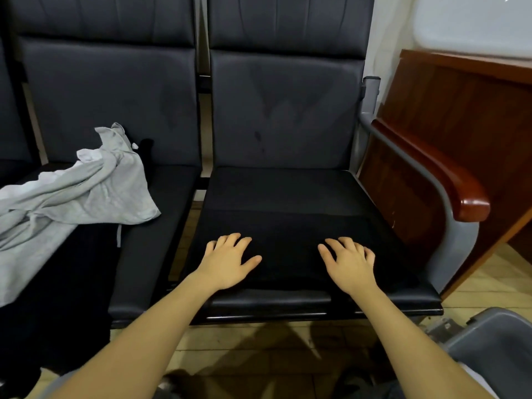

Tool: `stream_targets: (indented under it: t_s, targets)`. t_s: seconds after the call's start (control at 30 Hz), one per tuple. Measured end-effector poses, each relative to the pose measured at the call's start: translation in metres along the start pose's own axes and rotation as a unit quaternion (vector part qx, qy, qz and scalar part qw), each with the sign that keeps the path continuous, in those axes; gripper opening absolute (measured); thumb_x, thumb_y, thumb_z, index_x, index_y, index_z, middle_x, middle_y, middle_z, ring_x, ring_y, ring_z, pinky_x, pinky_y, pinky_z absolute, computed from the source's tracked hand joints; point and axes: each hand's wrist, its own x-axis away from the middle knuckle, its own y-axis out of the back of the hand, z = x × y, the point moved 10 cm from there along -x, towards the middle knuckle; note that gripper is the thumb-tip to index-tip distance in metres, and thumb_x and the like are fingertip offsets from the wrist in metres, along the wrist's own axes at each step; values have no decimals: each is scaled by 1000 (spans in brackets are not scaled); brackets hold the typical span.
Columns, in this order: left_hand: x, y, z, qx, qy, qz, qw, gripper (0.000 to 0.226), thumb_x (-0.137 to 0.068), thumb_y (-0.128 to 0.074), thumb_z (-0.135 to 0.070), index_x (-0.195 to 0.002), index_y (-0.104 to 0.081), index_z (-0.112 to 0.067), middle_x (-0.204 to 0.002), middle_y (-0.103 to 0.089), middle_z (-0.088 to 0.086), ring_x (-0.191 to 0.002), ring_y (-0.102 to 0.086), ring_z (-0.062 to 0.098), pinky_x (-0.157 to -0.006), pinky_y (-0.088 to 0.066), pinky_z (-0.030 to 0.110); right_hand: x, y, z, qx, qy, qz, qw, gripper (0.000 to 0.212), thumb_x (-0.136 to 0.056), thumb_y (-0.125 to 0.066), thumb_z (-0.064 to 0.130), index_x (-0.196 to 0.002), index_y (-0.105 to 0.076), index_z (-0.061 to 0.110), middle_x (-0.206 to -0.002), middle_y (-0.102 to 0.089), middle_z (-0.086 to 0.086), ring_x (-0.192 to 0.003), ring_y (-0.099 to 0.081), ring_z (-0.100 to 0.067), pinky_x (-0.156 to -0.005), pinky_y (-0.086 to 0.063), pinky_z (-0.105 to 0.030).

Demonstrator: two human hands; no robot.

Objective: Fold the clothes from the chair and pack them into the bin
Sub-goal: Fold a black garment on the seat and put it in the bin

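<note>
Now both your forearms reach forward, palms down. Your left hand point(230, 262) and right hand point(349, 263) lie flat on the black garment point(288, 226), each grip wide, fingers spread and holding nothing. That garment is spread on the right chair seat point(316, 302) under your hands, its long axis running left to right between them. Well to the left of your left hand a crumpled grey garment point(86, 191) lies on the next seat. The grey bin point(495, 341) sits below right of your right hand.

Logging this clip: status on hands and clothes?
Both hands, left and right, flat on black garment. Grey garment unfolded, neighbouring seat. Bin lower right, unobstructed.
</note>
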Motion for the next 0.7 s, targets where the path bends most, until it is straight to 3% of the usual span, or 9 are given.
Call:
stream_targets:
  t_s: [0.13, 0.27, 0.37, 0.47, 0.6, 0.7]
  targets:
    - [1, 14, 19, 5, 13, -51, 999, 57, -98, -28, -52, -149, -23, -27, -157, -17, 0, -144, -12, 19, -114, -13, 40, -5, 1, 49, -42, 85, -16, 995, 46, -100, -33, 46, -140, -44, 26, -149, -34, 3, -137, -31, -19, -113, -17, -39]
    - [-1, 4, 35, 16, 25, -1, 1000, 60, -99, -23, -52, -152, -12, -27, -160, -3, 1, -147, 0, 20, -117, -7, 39, -9, -16, 92, -81, 160, 32, 983, 48, -100, -37, 41, -145, -36, 25, -155, -25, 3, -143, -23, -18, -115, -21, -36]
    - [-1, -12, 50, 20, 57, 71, 996, 67, -96, -19, -60, -151, 4, -30, -158, 15, 2, -145, 15, 19, -118, 3, 40, -10, -44, 92, -4, 163, 109, 981, 55, -99, -25, 53, -151, -15, 35, -160, -5, 8, -147, -1, -17, -119, -4, -38]
    - [-1, -14, 62, 54, 81, 90, 991, 75, -92, -22, -67, -150, 9, -31, -156, 22, 3, -143, 20, 19, -117, 5, 41, -10, -49, 72, 43, 158, 137, 977, 57, -96, -16, 61, -149, -2, 44, -159, 3, 14, -146, 8, -12, -119, 7, -39]
    - [2, -6, 63, 55, 82, 54, 994, 69, -94, -23, -64, -151, 1, -33, -157, 16, 11, -145, 13, 25, -117, 1, 41, -5, -45, 57, 47, 156, 142, 976, 58, -96, -18, 61, -149, -4, 43, -158, 2, 16, -146, 7, -10, -118, 8, -38]
    - [2, 12, 65, 43, 106, -25, 993, 65, -96, -26, -58, -151, -6, -31, -157, -6, 19, -143, -12, 34, -114, -16, 42, -8, -38, 61, 33, 152, 129, 979, 57, -97, -24, 58, -150, -16, 39, -159, -9, 14, -147, -3, -11, -118, 1, -38]
